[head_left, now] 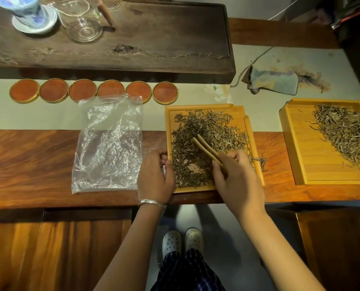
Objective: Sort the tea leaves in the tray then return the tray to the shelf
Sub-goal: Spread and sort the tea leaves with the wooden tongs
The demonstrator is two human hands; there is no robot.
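Observation:
A yellow wooden tray [241, 111] lies at the table's front edge, covered with dry tea leaves [208, 131]. My left hand [154, 177] grips the tray's left rim near its front corner. My right hand [236, 181] holds wooden tweezers [206, 147], whose tips rest in the leaves at the tray's middle. A few leaves [262, 161] have spilled over the right rim onto the table. A second yellow tray [301, 148] stands to the right with a pile of leaves [343, 131] in its far right part.
A crumpled clear plastic bag [109, 143] lies left of the tray. Several round orange coasters [82, 90] line up behind it. A dark tea board [153, 45] holds a glass pitcher [80, 19] and a blue-white cup [27, 11]. A cloth pouch [273, 80] lies at the back right.

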